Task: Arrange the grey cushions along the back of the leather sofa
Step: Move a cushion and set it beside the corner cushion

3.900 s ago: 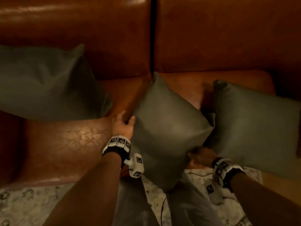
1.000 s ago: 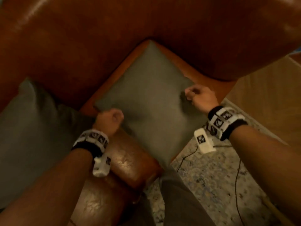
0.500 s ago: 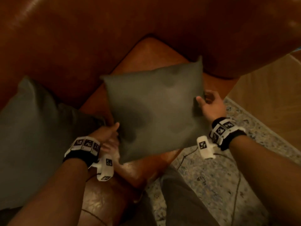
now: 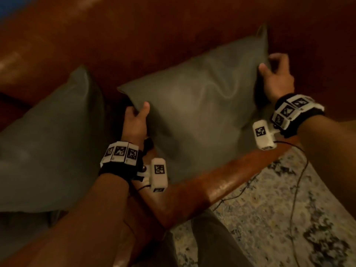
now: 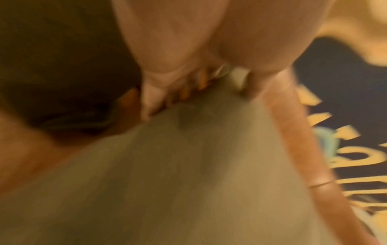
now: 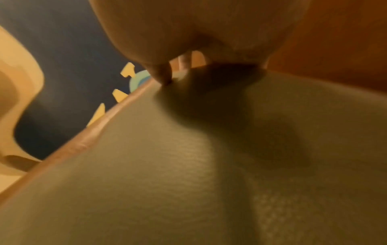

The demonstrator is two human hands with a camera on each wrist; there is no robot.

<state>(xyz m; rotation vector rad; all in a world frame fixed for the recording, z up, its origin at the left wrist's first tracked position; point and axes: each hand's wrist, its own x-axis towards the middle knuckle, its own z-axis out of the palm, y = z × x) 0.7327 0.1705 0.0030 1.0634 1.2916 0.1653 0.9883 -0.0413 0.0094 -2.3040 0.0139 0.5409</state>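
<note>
A grey cushion (image 4: 202,105) stands tilted against the back of the brown leather sofa (image 4: 173,35), near the sofa's right end. My left hand (image 4: 135,120) grips its left edge, thumb on the front face. At the cushion's upper right edge my right hand (image 4: 276,74) holds on, thumb in front and fingers curled behind. Both wrist views show the same cushion (image 5: 188,165) (image 6: 209,165) close up and blurred under each palm. A second grey cushion (image 4: 50,143) leans on the sofa back to the left, beside my left wrist.
The sofa seat's front edge (image 4: 221,180) runs diagonally below the held cushion. A patterned rug (image 4: 269,218) lies on the floor at lower right, with thin black cables (image 4: 296,180) trailing from my right wrist. My grey trouser leg (image 4: 212,243) is at the bottom.
The cushion lay flat on the seat a second ago with both hands pressing it. I have since lifted it by its side edges and stood it up against the sofa back.
</note>
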